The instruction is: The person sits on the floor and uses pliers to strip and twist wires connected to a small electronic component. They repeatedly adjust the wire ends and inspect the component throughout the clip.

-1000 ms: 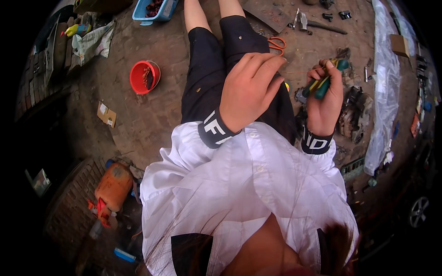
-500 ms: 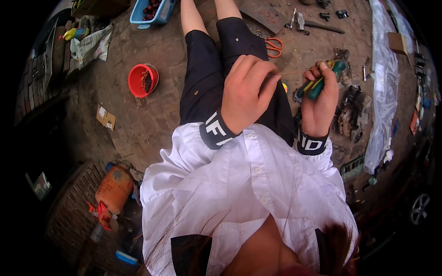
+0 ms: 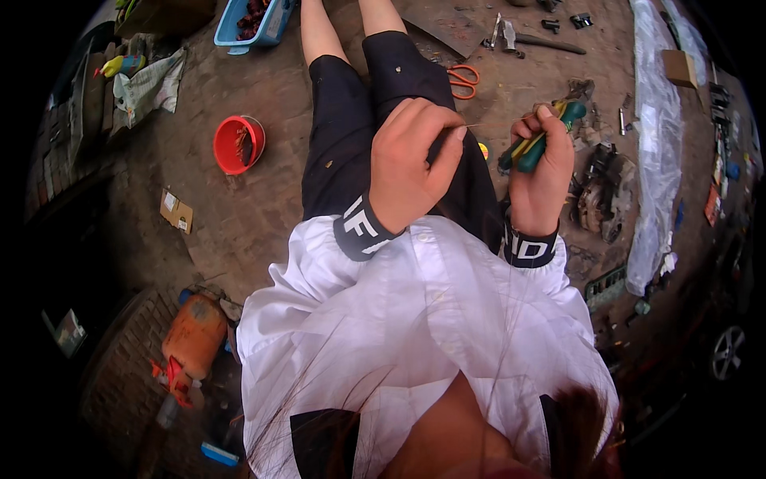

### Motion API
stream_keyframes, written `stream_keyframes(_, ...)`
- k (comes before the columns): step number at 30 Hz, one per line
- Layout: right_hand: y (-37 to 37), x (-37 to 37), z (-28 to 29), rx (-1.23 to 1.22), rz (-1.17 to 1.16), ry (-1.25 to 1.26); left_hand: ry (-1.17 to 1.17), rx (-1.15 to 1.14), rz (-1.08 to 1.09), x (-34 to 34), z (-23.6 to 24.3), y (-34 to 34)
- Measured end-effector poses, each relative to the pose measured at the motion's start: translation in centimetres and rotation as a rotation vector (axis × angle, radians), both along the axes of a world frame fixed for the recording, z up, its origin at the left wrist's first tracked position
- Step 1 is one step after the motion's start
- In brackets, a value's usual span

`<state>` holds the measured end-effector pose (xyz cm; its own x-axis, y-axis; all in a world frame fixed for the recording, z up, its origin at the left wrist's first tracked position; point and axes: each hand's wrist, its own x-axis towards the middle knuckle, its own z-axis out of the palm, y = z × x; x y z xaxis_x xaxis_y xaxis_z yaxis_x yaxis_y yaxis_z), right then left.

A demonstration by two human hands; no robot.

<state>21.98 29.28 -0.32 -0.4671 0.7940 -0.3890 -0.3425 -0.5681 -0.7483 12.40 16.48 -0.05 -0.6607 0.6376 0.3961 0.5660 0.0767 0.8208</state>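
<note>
I sit with my legs in dark shorts point(image 3: 339, 120) stretched forward. My left hand point(image 3: 411, 164), over my lap, has its fingers curled and pinches a thin copper-coloured wire point(image 3: 491, 124), its back turned up. The wire runs across to my right hand point(image 3: 542, 172), which is closed round green-and-yellow handled pliers point(image 3: 531, 154), thumb on top near the wire. Orange-handled scissors point(image 3: 464, 82) lie on the ground beyond my hands. A yellow round thing point(image 3: 483, 150), partly hidden, shows between them.
Around me on the brick ground point(image 3: 199, 96) are a red bucket point(image 3: 223, 160), blue basin point(image 3: 263, 24), cardboard pieces point(image 3: 175, 211), hammer point(image 3: 542, 44), dark metal parts point(image 3: 598, 191), long plastic sheeting point(image 3: 654, 160), orange gas cylinder point(image 3: 191, 335) and a car wheel point(image 3: 728, 351) at the right.
Both my hands have shifted slightly left in the picture, along with my legs and the surroundings. The wire stretched between them shows, and the pliers remain in my right hand.
</note>
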Motion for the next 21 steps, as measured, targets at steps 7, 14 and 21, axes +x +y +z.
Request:
stream_keyframes(7, 0.7, 0.2, 0.0, -0.087, 0.078, -0.005, -0.304, -0.143, -0.036, 0.2, 0.0, -1.4)
stream_keyframes(14, 0.4, 0.0, -0.2, -0.002, 0.126, -0.066, -0.369, -0.263, -0.131, -0.9, 0.6, -2.8)
stream_keyframes(21, -1.8, -0.1, -0.8, 0.191, 0.199, -0.169, -0.247, -0.180, -0.172, -0.5, 0.7, -1.9)
